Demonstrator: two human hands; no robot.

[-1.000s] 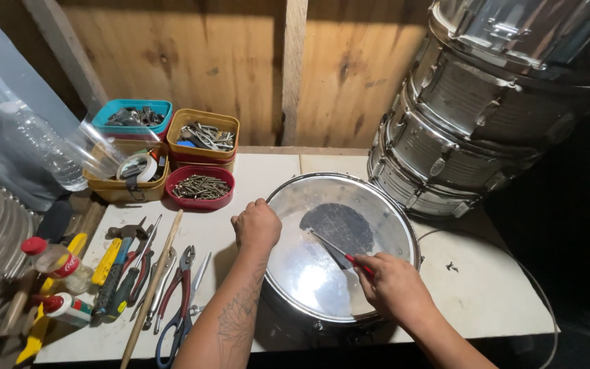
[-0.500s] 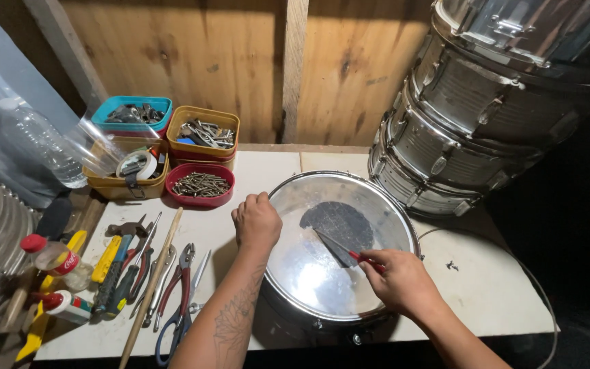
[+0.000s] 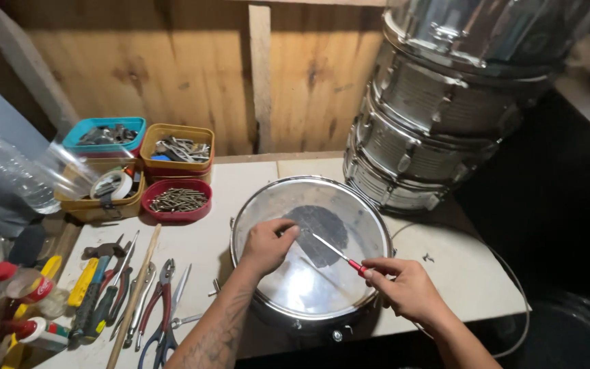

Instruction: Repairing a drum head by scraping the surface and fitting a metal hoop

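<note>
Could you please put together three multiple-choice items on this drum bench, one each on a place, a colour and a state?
1. Where does the left hand rest?
A. on the drum head
B. in a tray
C. on the pliers

2. What colour is the handle of the thin tool in the right hand?
A. blue
B. red
C. green

3. How do the drums at the back right stand?
A. side by side
B. hung on the wall
C. stacked one on another

Answers:
1 A, its fingers lie by the dark patch on the head.
2 B, a red end shows at the fingertips.
3 C, the shiny shells pile upward.
</note>
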